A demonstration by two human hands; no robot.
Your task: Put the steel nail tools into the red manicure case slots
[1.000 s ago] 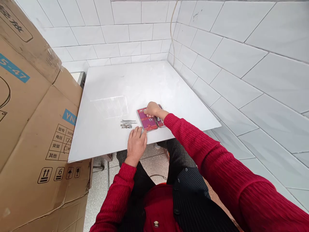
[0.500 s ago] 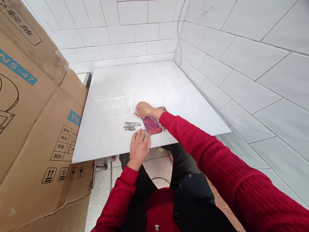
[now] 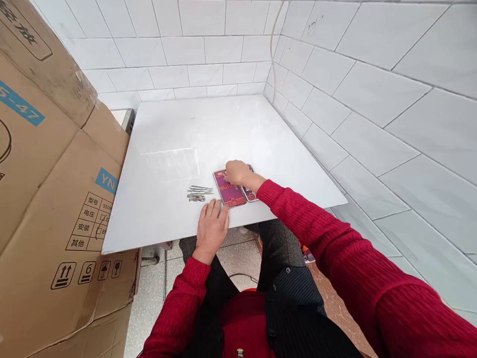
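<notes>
A small magenta case (image 3: 228, 190) lies open flat on the white table (image 3: 208, 134) near its front edge. My right hand (image 3: 238, 173) rests on the case's far end, fingers curled down onto it; whether it grips anything is hidden. My left hand (image 3: 211, 227) lies flat on the table edge, fingers together, its fingertips touching the case's near corner. Several small metal tools (image 3: 198, 193) lie side by side on the table just left of the case.
A large cardboard box (image 3: 48, 189) stands against the table's left side. White tiled walls close the table in at the back and right, with a thin cable (image 3: 273, 49) hanging in the corner. Below the front edge is tiled floor (image 3: 238, 253).
My right hand went left off the case toward the metal tools half a second ago, then came back onto the case's far end. My left hand stayed put.
</notes>
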